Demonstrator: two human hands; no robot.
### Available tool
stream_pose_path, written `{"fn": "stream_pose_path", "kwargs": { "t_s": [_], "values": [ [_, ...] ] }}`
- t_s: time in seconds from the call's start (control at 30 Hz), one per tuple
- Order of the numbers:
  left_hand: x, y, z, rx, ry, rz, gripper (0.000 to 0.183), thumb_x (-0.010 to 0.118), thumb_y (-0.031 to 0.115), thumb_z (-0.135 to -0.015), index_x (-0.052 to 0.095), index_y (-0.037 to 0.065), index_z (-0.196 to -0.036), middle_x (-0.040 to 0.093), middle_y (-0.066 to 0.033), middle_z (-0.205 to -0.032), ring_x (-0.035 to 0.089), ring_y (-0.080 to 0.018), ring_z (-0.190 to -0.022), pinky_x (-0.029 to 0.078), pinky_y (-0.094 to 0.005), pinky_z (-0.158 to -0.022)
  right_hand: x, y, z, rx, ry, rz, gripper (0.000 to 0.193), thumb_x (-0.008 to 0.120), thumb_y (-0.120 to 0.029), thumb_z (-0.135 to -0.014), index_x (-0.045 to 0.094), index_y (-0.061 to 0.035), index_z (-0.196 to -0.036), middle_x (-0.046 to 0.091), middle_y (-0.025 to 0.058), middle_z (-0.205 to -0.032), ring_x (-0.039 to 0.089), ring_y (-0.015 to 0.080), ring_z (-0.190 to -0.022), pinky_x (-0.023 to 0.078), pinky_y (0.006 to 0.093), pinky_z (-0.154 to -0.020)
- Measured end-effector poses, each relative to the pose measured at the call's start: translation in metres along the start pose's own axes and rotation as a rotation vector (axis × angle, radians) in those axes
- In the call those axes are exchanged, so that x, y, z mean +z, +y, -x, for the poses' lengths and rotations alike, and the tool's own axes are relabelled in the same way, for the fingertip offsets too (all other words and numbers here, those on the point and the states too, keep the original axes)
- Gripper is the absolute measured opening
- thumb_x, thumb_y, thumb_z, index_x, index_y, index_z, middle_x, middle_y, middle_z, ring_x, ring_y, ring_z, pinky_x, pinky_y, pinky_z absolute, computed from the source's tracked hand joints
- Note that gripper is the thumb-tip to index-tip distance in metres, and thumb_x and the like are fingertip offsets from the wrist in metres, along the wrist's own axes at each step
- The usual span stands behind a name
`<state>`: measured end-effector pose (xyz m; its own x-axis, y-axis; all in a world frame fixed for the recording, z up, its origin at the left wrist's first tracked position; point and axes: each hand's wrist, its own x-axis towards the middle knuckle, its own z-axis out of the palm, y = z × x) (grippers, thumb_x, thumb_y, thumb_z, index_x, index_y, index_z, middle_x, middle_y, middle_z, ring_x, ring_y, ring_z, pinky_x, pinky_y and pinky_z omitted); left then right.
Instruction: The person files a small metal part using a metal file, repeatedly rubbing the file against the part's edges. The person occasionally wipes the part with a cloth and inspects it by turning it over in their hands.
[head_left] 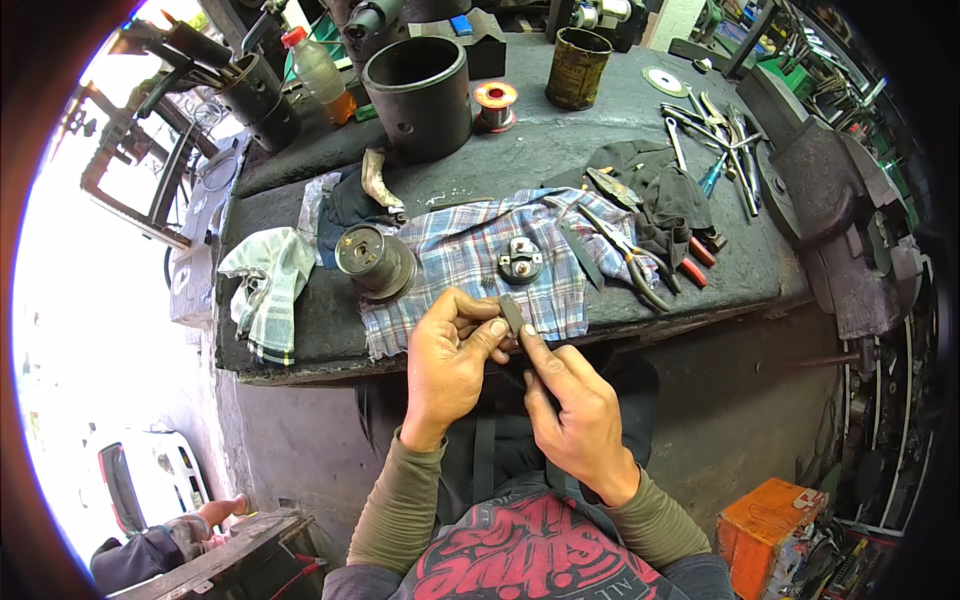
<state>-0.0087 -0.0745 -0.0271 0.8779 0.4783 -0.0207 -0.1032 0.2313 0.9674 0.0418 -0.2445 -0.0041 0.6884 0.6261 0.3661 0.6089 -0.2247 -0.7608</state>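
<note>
Just off the bench's near edge, my two hands meet at the fingertips. In my right hand (575, 405) is a short, flat grey-brown strip (511, 313), possibly a file, with the index finger stretched along it. My left hand (447, 360) is closed in a pinch at the strip's side; whatever small piece sits between its fingers is mostly hidden. Beyond them, on a plaid cloth (455, 250), lie a round black cap with metal terminals (520, 262) and a small dark spring (488, 282). A cylindrical metal housing (375, 262) stands to the left.
Pliers (630, 255) rest on the cloth's right side. Along the back stand a thick metal cylinder (417, 100), a solder spool (495, 105), a rusty can (578, 68) and a bottle (318, 75). Wrenches (715, 135) and a heavy vise (835, 200) are at right.
</note>
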Motion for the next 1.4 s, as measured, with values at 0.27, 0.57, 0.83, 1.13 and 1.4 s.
{"fn": "stream_pose_path", "kwargs": {
  "t_s": [0.27, 0.57, 0.83, 1.13, 1.4],
  "values": [
    [-0.003, -0.004, 0.000, -0.014, 0.007, 0.026, 0.008, 0.066, -0.005, -0.104, 0.061, -0.003, -0.110, 0.074, -0.0116, -0.106, 0.072, -0.0129, -0.091, 0.062, -0.0271, -0.076, 0.009, 0.005, -0.019, -0.033, -0.025, 0.043, 0.057, 0.071, 0.006, -0.091, 0.063, 0.0005, -0.148, 0.059, 0.0154, -0.089, 0.063, 0.0331, -0.071, 0.053, 0.0407, -0.065],
    [-0.003, -0.004, -0.003, -0.016, 0.001, 0.055, 0.010, 0.066, -0.007, -0.104, 0.058, -0.002, -0.107, 0.072, -0.0137, -0.108, 0.072, -0.0141, -0.091, 0.064, -0.0284, -0.077, 0.008, 0.007, -0.030, -0.044, -0.046, 0.042, 0.059, 0.071, 0.004, -0.092, 0.062, -0.0016, -0.149, 0.060, 0.0147, -0.091, 0.066, 0.0349, -0.073, 0.054, 0.0443, -0.064],
    [0.001, -0.002, -0.001, 0.010, -0.026, 0.021, 0.009, 0.065, -0.006, -0.104, 0.058, 0.000, -0.107, 0.072, -0.0108, -0.106, 0.071, -0.0131, -0.091, 0.062, -0.0274, -0.078, 0.007, 0.007, -0.028, -0.058, -0.045, 0.060, 0.059, 0.071, 0.005, -0.091, 0.062, -0.0010, -0.148, 0.060, 0.0155, -0.090, 0.065, 0.0352, -0.072, 0.053, 0.0433, -0.065],
    [-0.003, -0.004, -0.001, 0.043, -0.050, -0.018, 0.009, 0.066, -0.004, -0.105, 0.059, 0.000, -0.108, 0.072, -0.0104, -0.109, 0.071, -0.0120, -0.091, 0.061, -0.0265, -0.076, 0.002, 0.008, -0.011, -0.042, -0.046, 0.051, 0.059, 0.071, 0.005, -0.091, 0.063, -0.0020, -0.149, 0.059, 0.0144, -0.089, 0.063, 0.0328, -0.069, 0.053, 0.0416, -0.064],
    [0.000, -0.002, 0.004, 0.027, -0.034, -0.015, 0.008, 0.065, -0.003, -0.105, 0.058, -0.001, -0.108, 0.072, -0.0093, -0.104, 0.070, -0.0103, -0.090, 0.061, -0.0266, -0.076, -0.006, 0.003, 0.012, 0.016, -0.064, 0.043, 0.057, 0.071, 0.006, -0.090, 0.064, -0.0007, -0.147, 0.059, 0.0142, -0.088, 0.062, 0.0324, -0.070, 0.054, 0.0406, -0.066]
  ]
}}
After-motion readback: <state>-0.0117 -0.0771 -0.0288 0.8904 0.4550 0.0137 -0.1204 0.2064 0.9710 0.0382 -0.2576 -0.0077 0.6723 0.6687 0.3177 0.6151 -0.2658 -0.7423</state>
